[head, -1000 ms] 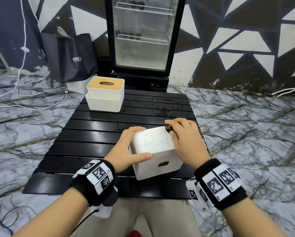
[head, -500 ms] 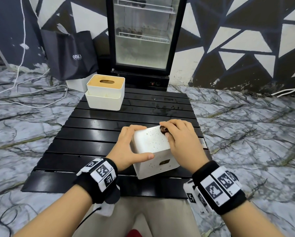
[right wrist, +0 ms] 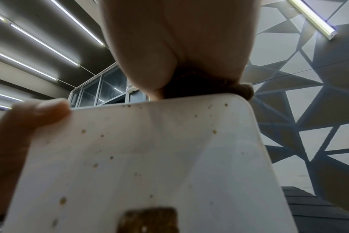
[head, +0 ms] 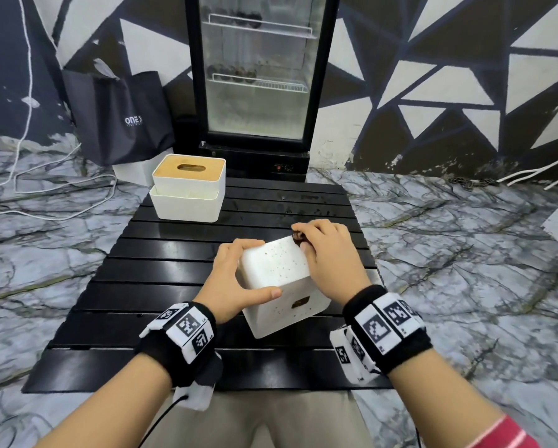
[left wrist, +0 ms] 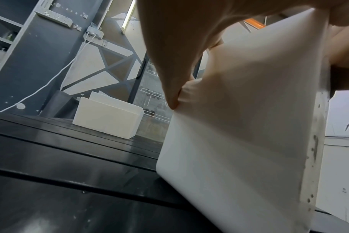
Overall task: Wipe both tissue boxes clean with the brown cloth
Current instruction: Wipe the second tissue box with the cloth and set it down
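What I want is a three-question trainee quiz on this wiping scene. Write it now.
1. True or false: the right hand presses the brown cloth against the speckled tissue box.
2. Where does the wood-lidded tissue box stand? A) far-left corner of the table B) on the floor C) inside the fridge
3. Which hand steadies the speckled tissue box?

Key: 1 true; 2 A; 3 the left hand.

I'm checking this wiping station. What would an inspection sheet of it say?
Surface: black slatted table, a few specks at the far end.
Job's things: speckled tissue box tipped near the front; second tissue box upright at far left; brown cloth.
Clutter: nothing seen.
Hands: left hand grips the speckled box; right hand presses the cloth on its far edge.
Cables: white cables on the floor.
Surroundings: glass-door fridge, black bag.
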`<state>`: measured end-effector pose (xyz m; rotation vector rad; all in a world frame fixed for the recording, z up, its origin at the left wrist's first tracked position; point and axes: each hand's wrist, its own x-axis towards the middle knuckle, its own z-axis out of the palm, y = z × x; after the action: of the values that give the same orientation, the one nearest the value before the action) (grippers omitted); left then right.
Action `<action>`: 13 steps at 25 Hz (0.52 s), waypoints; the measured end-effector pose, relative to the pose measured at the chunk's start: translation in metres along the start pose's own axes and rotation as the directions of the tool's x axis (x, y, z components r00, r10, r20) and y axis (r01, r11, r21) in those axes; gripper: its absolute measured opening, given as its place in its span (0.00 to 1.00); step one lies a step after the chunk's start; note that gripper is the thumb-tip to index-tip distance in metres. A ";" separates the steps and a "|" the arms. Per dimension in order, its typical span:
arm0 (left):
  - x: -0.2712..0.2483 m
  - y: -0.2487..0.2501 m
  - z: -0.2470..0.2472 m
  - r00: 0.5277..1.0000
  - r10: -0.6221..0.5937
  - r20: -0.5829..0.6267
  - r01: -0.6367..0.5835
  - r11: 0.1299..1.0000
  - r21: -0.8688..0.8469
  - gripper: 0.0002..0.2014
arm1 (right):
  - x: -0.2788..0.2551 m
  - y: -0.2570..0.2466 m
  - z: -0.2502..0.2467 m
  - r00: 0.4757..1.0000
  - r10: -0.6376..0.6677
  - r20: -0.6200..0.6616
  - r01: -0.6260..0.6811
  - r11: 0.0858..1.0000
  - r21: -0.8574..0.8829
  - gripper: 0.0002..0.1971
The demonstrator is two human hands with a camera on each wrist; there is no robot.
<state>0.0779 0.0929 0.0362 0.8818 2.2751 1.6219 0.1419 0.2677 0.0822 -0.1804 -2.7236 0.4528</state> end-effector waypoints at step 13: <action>-0.001 -0.001 0.007 0.999 0.013 -0.041 -0.013 1.000 0.007 0.35 | 0.005 0.004 0.001 1.000 -0.007 -0.007 0.007 1.000 0.004 0.18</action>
<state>0.0817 0.0982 0.0322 0.8743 2.3081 1.6531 0.1368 0.2720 0.0817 -0.1714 -2.7154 0.4543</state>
